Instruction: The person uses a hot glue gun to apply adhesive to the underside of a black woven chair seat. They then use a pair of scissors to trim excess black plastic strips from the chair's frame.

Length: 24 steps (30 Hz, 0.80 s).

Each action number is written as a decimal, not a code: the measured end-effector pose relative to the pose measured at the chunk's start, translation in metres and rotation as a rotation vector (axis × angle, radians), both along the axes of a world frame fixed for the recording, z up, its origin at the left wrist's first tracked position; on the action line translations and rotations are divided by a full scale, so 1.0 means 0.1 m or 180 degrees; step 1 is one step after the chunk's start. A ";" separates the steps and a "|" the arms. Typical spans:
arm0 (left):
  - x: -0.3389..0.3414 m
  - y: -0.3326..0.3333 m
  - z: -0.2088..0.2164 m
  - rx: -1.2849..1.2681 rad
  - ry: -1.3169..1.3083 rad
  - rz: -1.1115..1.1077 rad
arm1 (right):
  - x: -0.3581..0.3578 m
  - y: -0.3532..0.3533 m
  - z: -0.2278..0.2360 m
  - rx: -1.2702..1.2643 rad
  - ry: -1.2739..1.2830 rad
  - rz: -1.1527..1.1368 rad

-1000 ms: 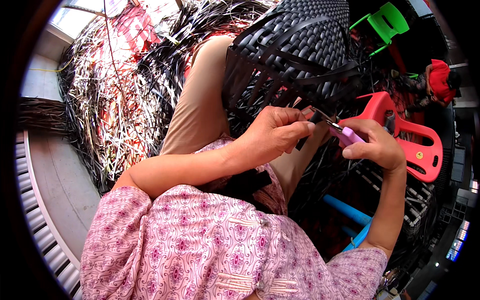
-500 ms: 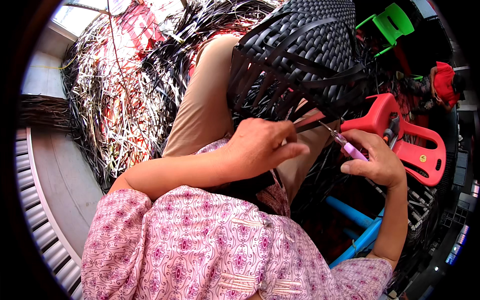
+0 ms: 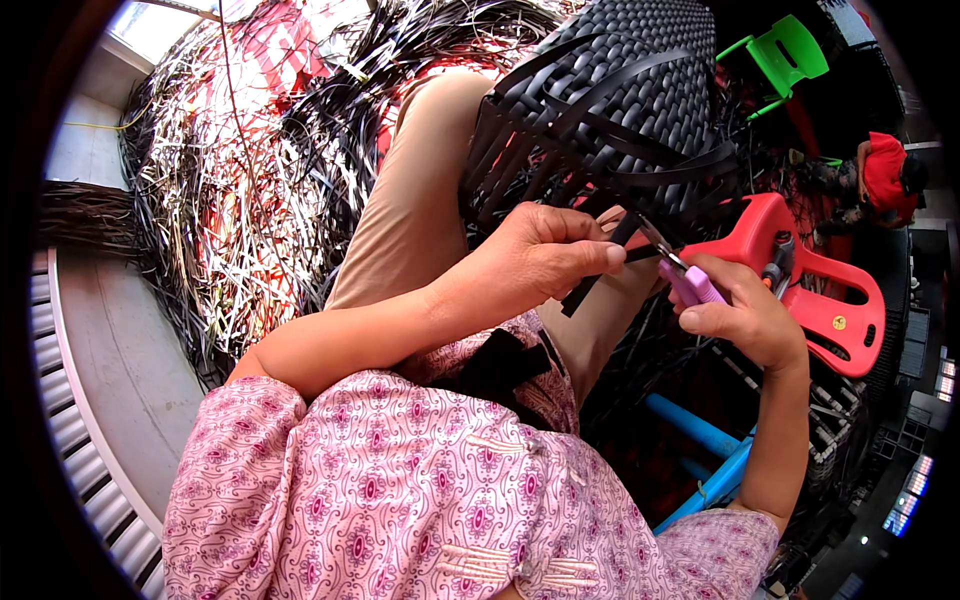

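Note:
Between the thumb and fingers of my left hand [image 3: 545,250] is a flat black strip [image 3: 577,296], its loose end hanging below the hand. My right hand [image 3: 748,318] is closed around the purple handles of small scissors [image 3: 705,288]. The blades point up and left, close to the strip just beyond my left fingertips; whether they touch it I cannot tell. Ahead of both hands, a black woven wicker piece [image 3: 640,95] rests against my legs. Loose strips [image 3: 690,165] stick out along its near edge.
A small red plastic chair [image 3: 835,310] stands at the right, with a dark-handled tool on it. Below it are blue bars [image 3: 710,430]. A heap of cut strips [image 3: 250,190] covers the floor at left. A green chair [image 3: 785,55] and a person in red [image 3: 885,180] are farther right.
My left hand has moved up and right and now pinches the black strip. The scissors have shifted slightly, with their blades now close to that strip.

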<state>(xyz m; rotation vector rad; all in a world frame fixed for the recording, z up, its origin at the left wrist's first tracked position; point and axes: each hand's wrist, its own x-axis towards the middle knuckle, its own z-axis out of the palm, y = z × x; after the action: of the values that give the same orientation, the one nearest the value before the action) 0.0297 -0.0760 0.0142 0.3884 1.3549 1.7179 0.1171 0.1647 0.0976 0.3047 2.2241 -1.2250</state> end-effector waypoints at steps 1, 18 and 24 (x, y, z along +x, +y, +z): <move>0.00 -0.01 0.02 0.0056 -0.0188 -0.0058 | 0.01 0.00 0.00 -0.0167 -0.0081 -0.0164; -0.07 -0.05 0.04 0.0122 -0.0415 -0.0216 | -0.21 -0.03 0.13 -0.0362 -0.0705 -0.0259; -0.07 -0.05 -0.02 0.0169 -0.0465 -0.0232 | -0.28 0.00 0.15 -0.0099 -0.0653 -0.0053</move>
<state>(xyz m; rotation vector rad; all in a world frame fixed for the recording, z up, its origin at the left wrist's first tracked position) 0.0228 -0.0806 0.0119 0.3313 1.1785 1.6910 0.0895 0.1649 0.1124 0.4177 2.0292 -1.1802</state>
